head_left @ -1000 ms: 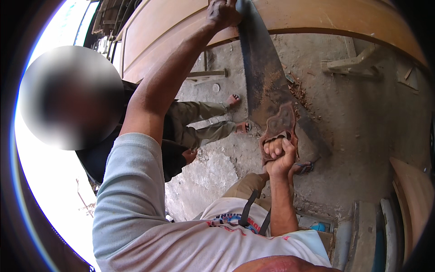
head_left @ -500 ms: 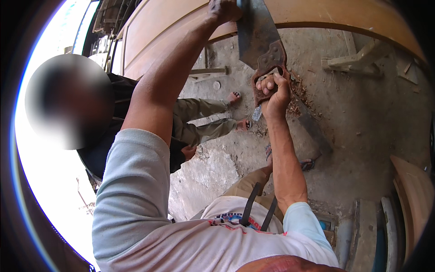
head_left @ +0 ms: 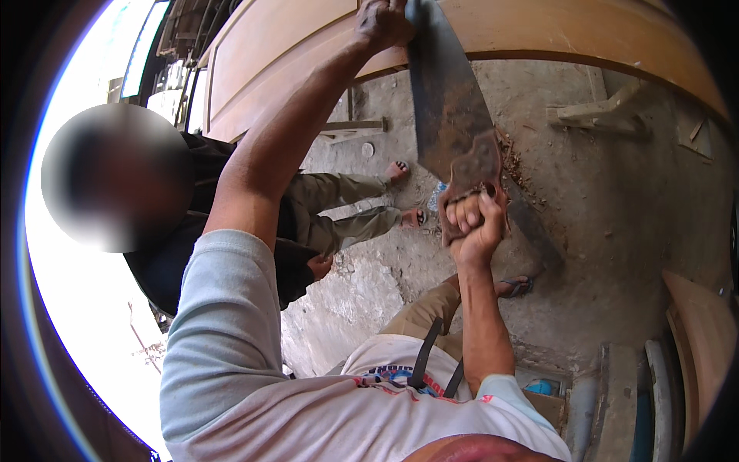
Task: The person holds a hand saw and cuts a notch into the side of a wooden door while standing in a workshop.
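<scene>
Some steadying of the panel (head_left: 554,35) seems why left hand (head_left: 385,23) lies there, grasp unclear; right hand (head_left: 476,223) grasps saw (head_left: 453,108) for control.

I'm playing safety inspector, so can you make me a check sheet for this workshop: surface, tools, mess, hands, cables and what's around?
Surface: brown wooden panel, across the top.
Tools: handsaw, its blade reaching up to the panel.
Clutter: wood chips on the grey floor.
Hands: right hand grips the saw's handle; left hand is at the panel beside the blade, its grip unclear.
Cables: nothing seen.
Surroundings: another person stands to the left; wooden support beyond the saw, to the right.
</scene>
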A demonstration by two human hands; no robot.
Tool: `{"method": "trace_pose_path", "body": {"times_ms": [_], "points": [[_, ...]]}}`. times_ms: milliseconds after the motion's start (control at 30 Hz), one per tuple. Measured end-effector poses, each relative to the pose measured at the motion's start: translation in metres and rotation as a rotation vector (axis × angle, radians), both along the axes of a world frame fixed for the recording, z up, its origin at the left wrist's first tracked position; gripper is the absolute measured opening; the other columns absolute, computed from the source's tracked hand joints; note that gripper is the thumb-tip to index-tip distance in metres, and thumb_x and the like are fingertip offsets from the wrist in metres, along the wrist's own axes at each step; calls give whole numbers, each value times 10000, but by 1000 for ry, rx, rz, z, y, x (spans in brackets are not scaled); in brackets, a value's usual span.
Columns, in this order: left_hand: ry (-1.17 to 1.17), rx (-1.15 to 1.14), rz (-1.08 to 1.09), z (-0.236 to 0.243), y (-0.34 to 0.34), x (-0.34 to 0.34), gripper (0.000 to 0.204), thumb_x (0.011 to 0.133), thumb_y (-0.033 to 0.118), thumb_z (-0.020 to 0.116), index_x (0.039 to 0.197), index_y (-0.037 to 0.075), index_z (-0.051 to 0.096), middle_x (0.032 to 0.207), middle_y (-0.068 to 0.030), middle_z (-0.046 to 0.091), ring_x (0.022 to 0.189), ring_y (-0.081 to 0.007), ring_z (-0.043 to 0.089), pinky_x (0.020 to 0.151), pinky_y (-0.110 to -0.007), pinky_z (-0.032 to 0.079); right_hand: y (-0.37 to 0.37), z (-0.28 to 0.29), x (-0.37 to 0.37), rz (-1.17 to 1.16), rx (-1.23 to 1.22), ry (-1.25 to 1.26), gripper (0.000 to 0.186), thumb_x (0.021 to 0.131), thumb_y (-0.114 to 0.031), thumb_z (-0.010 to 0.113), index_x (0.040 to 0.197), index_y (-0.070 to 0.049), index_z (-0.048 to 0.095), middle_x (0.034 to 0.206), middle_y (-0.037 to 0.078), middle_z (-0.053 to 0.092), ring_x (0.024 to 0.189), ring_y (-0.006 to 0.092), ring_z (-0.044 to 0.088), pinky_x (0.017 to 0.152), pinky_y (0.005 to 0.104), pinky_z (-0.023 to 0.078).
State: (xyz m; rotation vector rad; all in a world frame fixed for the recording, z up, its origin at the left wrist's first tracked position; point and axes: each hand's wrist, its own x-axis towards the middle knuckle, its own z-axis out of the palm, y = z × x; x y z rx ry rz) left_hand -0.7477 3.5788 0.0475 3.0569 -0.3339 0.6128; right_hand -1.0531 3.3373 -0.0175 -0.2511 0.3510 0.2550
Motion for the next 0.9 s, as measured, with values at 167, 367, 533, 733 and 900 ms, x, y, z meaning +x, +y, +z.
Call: {"method": "trace_pose_path", "body": {"times_ms": [167,367,533,733,900], "points": [[73,93,55,22,-6,-7,685,693,110,627,1364,117,493,1252,-170,606,1144,-365,588,989,-421,487,26,6,58,24,18,-84,299,944,-199,485,665,-136,396,634,-35,368,555,96,346,627,312,384],[-43,42,-198,-4,14,14,661,697,52,599,1350,68,503,1207,-193,626,1058,-380,634,894,-421,546,-32,-9,-61,88,-37,68,252,917,-231,476,688,-135,433,589,-44,367,517,84,355,602,302,402],[-56,127,-59,-3,24,16,728,669,92,653,1375,73,472,1306,-169,571,1165,-368,572,981,-424,496,2,-2,-8,70,8,30,281,930,-221,482,671,-131,421,589,-37,372,522,95,355,618,309,400],[161,-129,113,16,-8,4,748,653,85,651,1379,90,475,1316,-182,575,1200,-389,558,997,-412,495,20,14,50,37,-17,-37,284,940,-216,498,684,-134,407,639,-38,379,554,101,372,639,323,407],[85,5,-20,-2,7,12,761,648,73,669,1386,85,482,1332,-182,566,1207,-358,566,1007,-383,493,-30,-20,-63,76,8,94,406,932,-209,440,1307,-55,458,612,-60,381,519,56,371,582,284,421]]}}
